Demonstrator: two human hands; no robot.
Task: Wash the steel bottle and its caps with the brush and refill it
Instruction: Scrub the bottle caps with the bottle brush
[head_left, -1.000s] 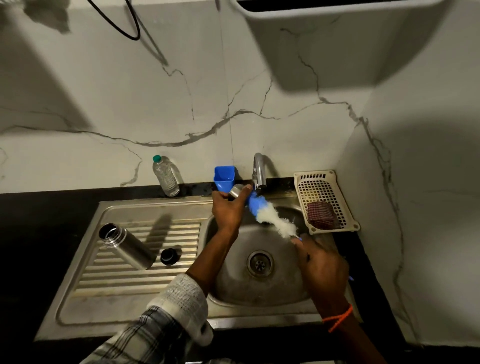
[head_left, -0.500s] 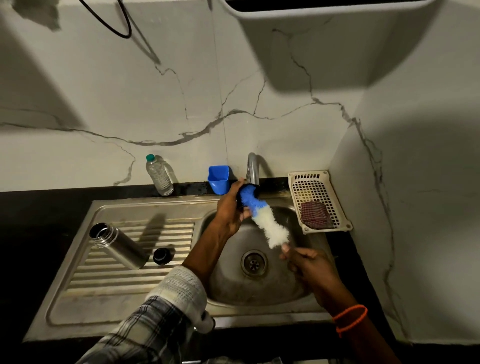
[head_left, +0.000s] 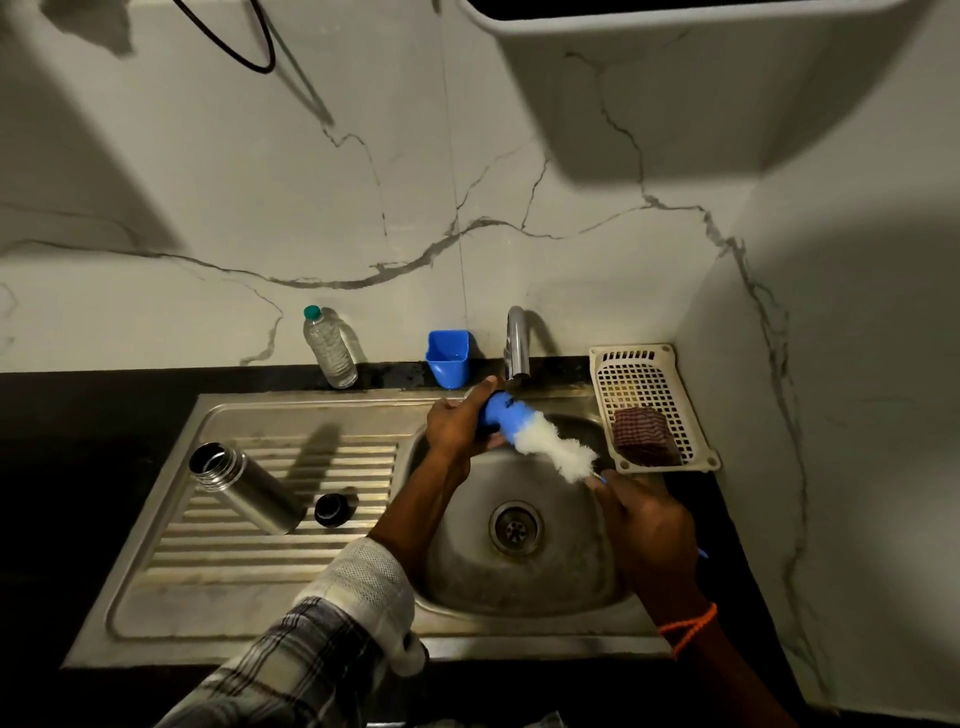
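Change: since half a second ago the brush head lies flatter, its white tip now nearer the right hand; the bottle and black cap lie as they did.
Left hand (head_left: 457, 426): fingers curled round something held at the blue end of the brush, under the tap (head_left: 517, 343); what it holds is hidden.
Right hand (head_left: 644, 519): closed round the thin blue handle of the brush (head_left: 545, 447), over the sink bowl (head_left: 467, 587).
Steel bottle (head_left: 244, 488): lies open-mouthed on the ribbed draining board, well apart from both hands.
Black cap (head_left: 332, 508): on the board just beside the bottle's base.
Tabletop: a plastic water bottle (head_left: 330, 347), a blue cup (head_left: 448, 358) and a white basket (head_left: 698, 447) holding a dark red scrubber (head_left: 644, 434).
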